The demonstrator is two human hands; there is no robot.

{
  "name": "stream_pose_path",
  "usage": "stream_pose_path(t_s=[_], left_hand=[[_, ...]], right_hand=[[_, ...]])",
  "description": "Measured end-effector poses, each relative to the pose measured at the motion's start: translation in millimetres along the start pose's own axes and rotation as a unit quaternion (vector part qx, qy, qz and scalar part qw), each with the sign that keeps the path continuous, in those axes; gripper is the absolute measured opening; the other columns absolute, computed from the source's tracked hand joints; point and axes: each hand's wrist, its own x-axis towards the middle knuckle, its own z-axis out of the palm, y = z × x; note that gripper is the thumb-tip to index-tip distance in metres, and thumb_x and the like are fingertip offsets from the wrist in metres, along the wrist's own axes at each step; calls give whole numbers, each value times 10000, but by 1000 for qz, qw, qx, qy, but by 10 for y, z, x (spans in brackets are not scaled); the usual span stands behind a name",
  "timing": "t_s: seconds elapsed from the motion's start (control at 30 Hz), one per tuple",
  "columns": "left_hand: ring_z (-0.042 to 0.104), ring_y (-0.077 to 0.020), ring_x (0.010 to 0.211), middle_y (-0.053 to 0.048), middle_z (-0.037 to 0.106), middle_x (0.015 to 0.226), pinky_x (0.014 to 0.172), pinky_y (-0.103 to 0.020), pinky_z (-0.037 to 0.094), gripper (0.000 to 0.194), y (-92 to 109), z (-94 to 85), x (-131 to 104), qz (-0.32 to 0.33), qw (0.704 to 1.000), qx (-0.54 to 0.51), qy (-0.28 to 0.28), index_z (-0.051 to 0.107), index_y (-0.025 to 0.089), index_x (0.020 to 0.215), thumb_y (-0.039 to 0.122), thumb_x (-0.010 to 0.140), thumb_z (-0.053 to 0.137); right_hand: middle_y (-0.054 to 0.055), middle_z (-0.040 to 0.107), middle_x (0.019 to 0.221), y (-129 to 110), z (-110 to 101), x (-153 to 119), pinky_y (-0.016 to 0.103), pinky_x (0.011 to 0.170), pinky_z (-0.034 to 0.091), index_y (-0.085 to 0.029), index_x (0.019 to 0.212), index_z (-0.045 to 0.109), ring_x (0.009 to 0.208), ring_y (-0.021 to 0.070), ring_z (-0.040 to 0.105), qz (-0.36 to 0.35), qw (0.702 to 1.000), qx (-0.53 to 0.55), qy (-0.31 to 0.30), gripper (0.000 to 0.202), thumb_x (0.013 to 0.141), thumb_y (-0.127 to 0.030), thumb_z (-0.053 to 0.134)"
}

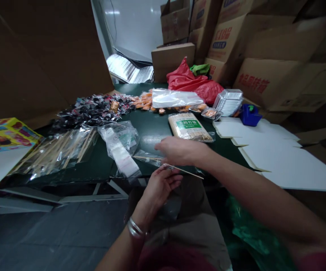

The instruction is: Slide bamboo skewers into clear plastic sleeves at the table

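Observation:
My left hand [159, 186], with a silvery bangle on its wrist, is closed in a pinch at the near edge of the table. A thin bamboo stick [189, 173] runs from its fingertips to the lower right, with a bit of clear film at the pinch. Just above is my right hand [179, 150], blurred, its fingers curled together; what they hold, if anything, cannot be made out. Clear plastic sleeves with sticks [148, 158] lie under and left of the right hand. A bag of bamboo sticks [189, 127] with a green-white label lies behind it.
A crumpled clear bag [120, 139] and bagged sticks [58, 148] lie left. Behind are dark wrapped packets [89, 109], orange packets [144, 101], a red bag [185, 79] and clear containers [228, 102]. White card sheets [278, 150] and a blue container [250, 114] are right; cartons [264, 82] rise beyond.

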Motion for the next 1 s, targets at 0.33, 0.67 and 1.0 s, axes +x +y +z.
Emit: stream_pose_path(t_s=[0.33, 0.67, 1.0], left_hand=[[636, -128, 542, -37, 658, 661, 537, -220, 503, 143, 256, 54, -155, -50, 994, 65, -79, 595, 114, 842, 80, 704, 592], [515, -87, 492, 31, 541, 556, 515, -195, 442, 96, 911, -144, -483, -55, 891, 440, -94, 594, 144, 718, 233, 709, 559], [562, -148, 568, -4, 601, 579, 550, -238, 448, 82, 2377, 365, -1102, -67, 656, 746, -97, 624, 172, 701, 226, 705, 562]], right_hand=[[123, 580, 1213, 64, 503, -442, 478, 1028, 307, -162, 1160, 590, 1212, 279, 438, -58, 942, 18, 329, 358, 931, -378, 421], [72, 690, 1006, 165, 420, 258, 279, 809, 461, -154, 998, 664, 922, 178, 624, -23, 959, 192, 205, 240, 903, -308, 505], [-11, 651, 797, -681, 239, 281, 241, 673, 448, -170, 910, 639, 733, 121, 582, -261, 863, 432, -1, 155, 760, -204, 658]])
